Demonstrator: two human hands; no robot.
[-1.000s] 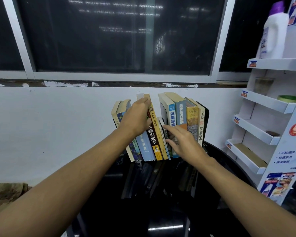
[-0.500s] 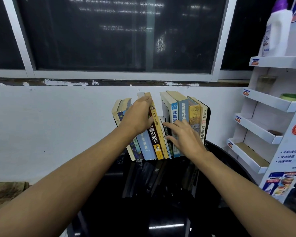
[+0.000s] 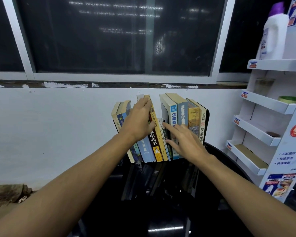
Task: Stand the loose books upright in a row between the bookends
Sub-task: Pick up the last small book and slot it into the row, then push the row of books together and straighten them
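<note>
— Where is this?

— A dark window (image 3: pixel 109 40) above a white wall (image 3: pixel 58 125), and below it a glossy black worktop (image 3: pixel 161 219). The books (image 3: pixel 173 117) stand at its far edge, against the wall.

— And the fingers?

— The fingers (image 3: pixel 143 102) of the left hand (image 3: pixel 138 120) are bent over the top edge of the pale blue book (image 3: pixel 146 151) and hold it. The fingers (image 3: pixel 166 125) of the right hand (image 3: pixel 186 144) are straight and spread. Their tips press on the spines of the thin books (image 3: pixel 165 149) in the middle, and they grip nothing.

— What has changed in the last second?

— Very little. The right hand has moved slightly higher on the spines. The left group leans to the left as before, and the gap at the top remains. I judge the row is nearly done but not yet straight. The black bookend (image 3: pixel 207 120) closes the right end; the left one I cannot see.

— Any containers?

— The display rack (image 3: pixel 270 103) on the right. A white bottle (image 3: pixel 272 36) stands on its top shelf. The next tray holds a clear jar (image 3: pixel 263 85) and a green-rimmed round thing (image 3: pixel 288 99). The third holds a small dark thing (image 3: pixel 272 134).
</note>
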